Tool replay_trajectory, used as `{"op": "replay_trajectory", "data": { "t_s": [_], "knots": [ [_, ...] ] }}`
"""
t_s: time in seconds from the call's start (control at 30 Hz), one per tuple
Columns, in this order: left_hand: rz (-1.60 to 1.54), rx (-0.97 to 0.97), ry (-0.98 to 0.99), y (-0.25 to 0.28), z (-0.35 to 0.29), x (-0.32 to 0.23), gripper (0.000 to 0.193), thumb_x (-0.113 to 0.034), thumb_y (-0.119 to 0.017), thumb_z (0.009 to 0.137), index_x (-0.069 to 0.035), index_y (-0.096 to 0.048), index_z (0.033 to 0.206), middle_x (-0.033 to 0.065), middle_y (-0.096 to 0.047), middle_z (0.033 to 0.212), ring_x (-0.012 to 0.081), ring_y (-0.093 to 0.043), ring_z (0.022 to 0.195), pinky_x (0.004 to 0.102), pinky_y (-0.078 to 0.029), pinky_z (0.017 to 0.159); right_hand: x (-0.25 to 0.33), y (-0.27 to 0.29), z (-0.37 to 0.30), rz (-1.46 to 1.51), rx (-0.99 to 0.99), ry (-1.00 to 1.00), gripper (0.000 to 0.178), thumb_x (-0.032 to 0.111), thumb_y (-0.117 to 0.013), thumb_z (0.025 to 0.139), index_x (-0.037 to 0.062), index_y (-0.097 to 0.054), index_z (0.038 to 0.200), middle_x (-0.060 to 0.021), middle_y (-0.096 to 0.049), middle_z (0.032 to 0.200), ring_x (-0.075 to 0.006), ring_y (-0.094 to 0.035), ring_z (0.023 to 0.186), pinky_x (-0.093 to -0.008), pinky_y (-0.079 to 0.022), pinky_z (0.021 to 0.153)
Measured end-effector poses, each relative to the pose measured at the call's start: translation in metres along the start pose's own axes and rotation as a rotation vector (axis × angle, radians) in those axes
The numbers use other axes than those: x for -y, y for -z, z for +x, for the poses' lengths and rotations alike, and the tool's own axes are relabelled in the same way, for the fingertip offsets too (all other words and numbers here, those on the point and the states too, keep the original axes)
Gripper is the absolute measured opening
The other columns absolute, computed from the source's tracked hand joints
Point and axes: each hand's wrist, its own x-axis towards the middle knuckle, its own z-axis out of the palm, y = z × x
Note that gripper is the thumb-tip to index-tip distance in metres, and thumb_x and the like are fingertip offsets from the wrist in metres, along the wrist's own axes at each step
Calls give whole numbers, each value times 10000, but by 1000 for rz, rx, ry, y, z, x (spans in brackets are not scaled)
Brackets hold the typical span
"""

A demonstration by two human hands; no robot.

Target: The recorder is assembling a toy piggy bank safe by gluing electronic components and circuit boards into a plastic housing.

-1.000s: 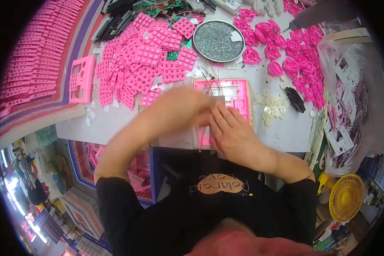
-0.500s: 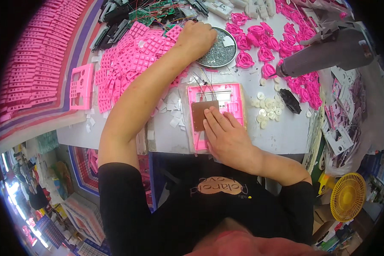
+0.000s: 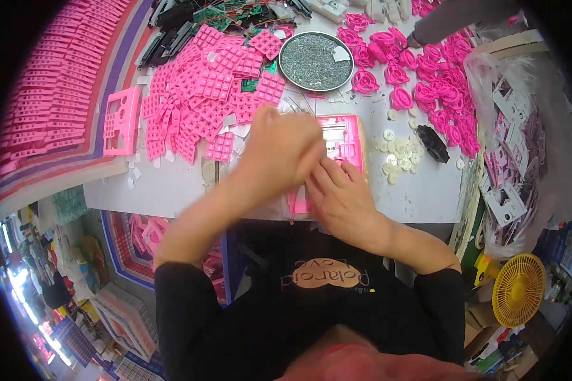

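Observation:
A pink plastic casing lies in a pale holder at the front middle of the table. My right hand rests flat on its near part, fingers stretched out and close together. Over the casing's left side hovers my left hand, smeared by motion, its fingers curled in. Whatever the left fingers hold is too small or hidden to make out. The two hands' fingertips come close together. My left hand covers the place of the brown board. Beyond the casing stands a round metal dish of small screws, with a white scrap on top.
Pink keypad pieces are heaped at left, beside an upright pink frame. Pink ring-shaped parts, white discs and a black part lie at right. A dark power screwdriver hangs above the rings.
My left hand has come back from the screw dish to the casing. My right hand stays on the casing. The power screwdriver has shifted up and away.

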Motion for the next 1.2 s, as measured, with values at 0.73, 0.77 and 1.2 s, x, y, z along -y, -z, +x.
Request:
{"op": "replay_trajectory", "data": {
  "t_s": [0.73,0.77,1.2],
  "knots": [
    [-132,-196,263,-59,-82,-17,78,-79,-745,841,-101,-688,890,42,-749,1050,204,-684,1116,574,-64,1194,-128,79,89,1394,-422,-25,321,231,-642,916,32,-554,1151,-93,-612,777,-257,-626,772,-386,-522,729],
    [-139,-211,270,-59,-83,-17,83,-76,-747,838,-102,-690,892,39,-749,1047,203,-685,1115,576,-55,1194,-108,64,80,1456,-383,11,319,244,-664,908,35,-540,1114,-65,-563,701,-220,-588,695,-364,-490,652],
    [-143,-280,211,-65,-80,-11,113,-119,-759,821,-119,-664,881,-8,-736,1008,157,-692,1070,636,-96,1168,-23,19,46,1549,-462,36,288,256,-678,924,81,-485,1048,8,-477,578,-123,-449,496,-314,-402,529]
  ]
}}
